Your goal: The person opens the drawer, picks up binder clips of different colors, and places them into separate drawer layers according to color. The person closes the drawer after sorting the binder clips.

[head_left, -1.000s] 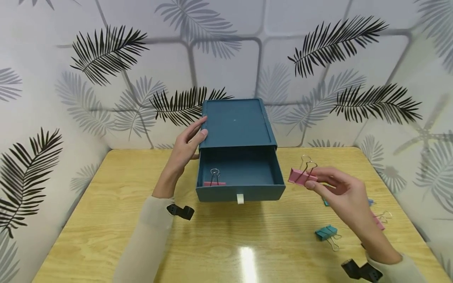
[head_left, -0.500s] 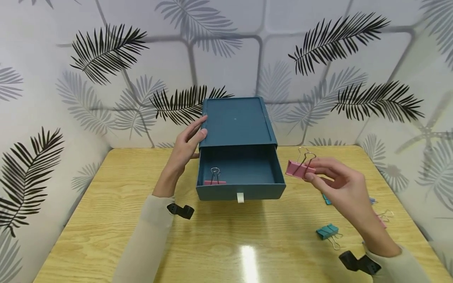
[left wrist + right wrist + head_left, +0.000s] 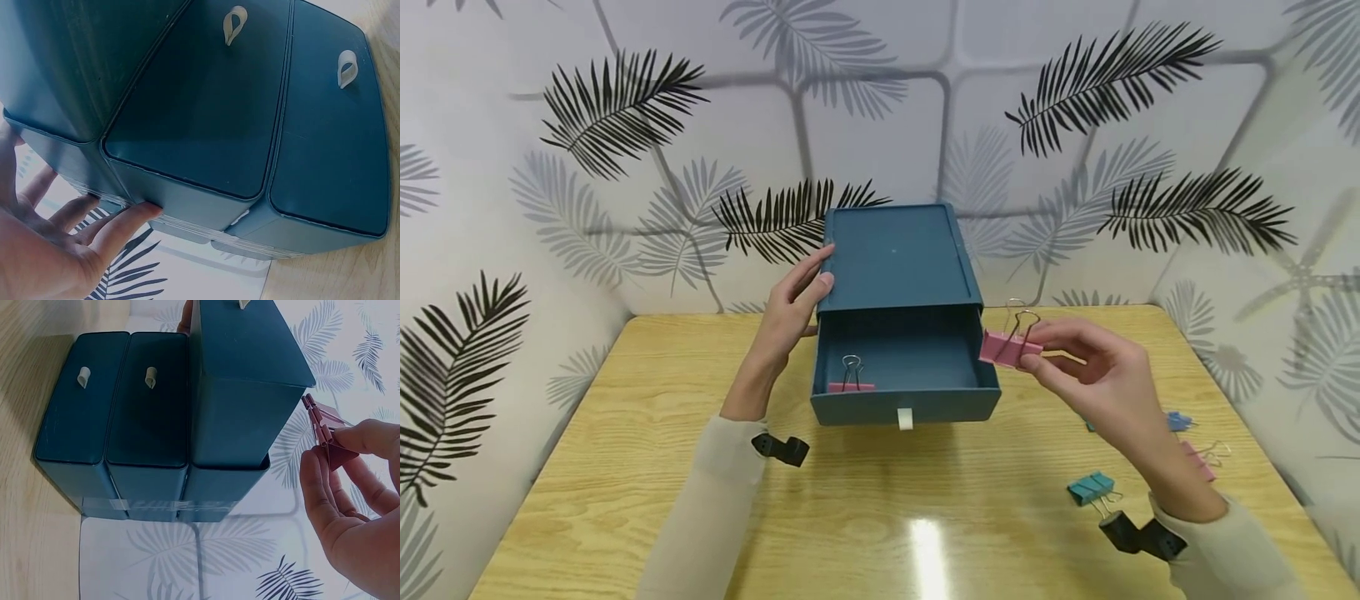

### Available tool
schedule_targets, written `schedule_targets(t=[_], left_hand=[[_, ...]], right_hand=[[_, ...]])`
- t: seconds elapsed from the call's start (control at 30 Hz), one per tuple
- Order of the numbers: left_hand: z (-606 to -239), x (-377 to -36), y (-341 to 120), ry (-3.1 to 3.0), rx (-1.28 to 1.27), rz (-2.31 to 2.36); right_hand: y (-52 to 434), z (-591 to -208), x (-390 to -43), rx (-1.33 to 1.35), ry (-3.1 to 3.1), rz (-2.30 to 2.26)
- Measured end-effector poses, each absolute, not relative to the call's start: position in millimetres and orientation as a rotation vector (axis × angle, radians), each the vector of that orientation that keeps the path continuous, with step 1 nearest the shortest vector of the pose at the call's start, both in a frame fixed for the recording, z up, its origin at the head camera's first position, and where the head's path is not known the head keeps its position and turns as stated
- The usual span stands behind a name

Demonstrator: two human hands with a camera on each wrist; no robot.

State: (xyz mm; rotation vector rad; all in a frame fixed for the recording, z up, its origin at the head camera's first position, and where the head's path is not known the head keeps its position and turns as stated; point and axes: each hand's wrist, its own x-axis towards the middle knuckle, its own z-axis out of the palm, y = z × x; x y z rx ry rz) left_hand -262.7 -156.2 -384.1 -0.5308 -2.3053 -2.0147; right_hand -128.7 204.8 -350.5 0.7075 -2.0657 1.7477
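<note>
A dark blue drawer cabinet (image 3: 895,258) stands upright on the table, its top drawer (image 3: 906,408) pulled out. In that drawer a pink binder clip (image 3: 852,387) sits at the front left, wire handles up. My left hand (image 3: 784,321) rests against the cabinet's left side, thumb near the top edge; the left wrist view has its fingers spread along the wall. Between thumb and fingers, my right hand (image 3: 1097,367) pinches another pink binder clip (image 3: 331,437) by one end. In the head view that clip overlaps the drawer's right edge, handles upward.
Two lower drawers (image 3: 150,419) with pale pull tabs are closed. On the table at right lie a teal binder clip (image 3: 1092,488), a pink one (image 3: 1198,461) and a blue item (image 3: 1178,422), partly behind my right arm. A patterned wall (image 3: 880,150) rises behind.
My right hand has moved left and slightly up, bringing the pink binder clip to the drawer's right edge. The left hand keeps its place on the cabinet.
</note>
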Motion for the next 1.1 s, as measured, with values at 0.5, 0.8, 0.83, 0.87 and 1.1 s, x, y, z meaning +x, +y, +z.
schedule_targets(t=[0.5, 0.8, 0.83, 0.87, 1.1], left_hand=[[-386.5, -264.0, -157.0, -2.289, -0.540, -2.016], [-387.5, -264.9, -156.7, -2.298, -0.539, -2.013], [-387.6, -264.8, -156.8, -2.299, -0.538, -2.013], [-387.7, -264.9, -156.9, -2.299, -0.536, -2.015], [-387.1, -265.0, -157.1, -2.292, -0.526, -2.030]], right_hand=[[185.8, -344.6, -138.4, 0.775, -2.175, 1.658], [176.3, -342.5, -144.3, 0.811, -2.224, 1.664], [175.3, -342.2, -145.0, 0.814, -2.232, 1.654], [174.3, -341.7, -145.7, 0.818, -2.239, 1.644], [164.7, -336.8, -150.9, 0.868, -2.301, 1.529]])
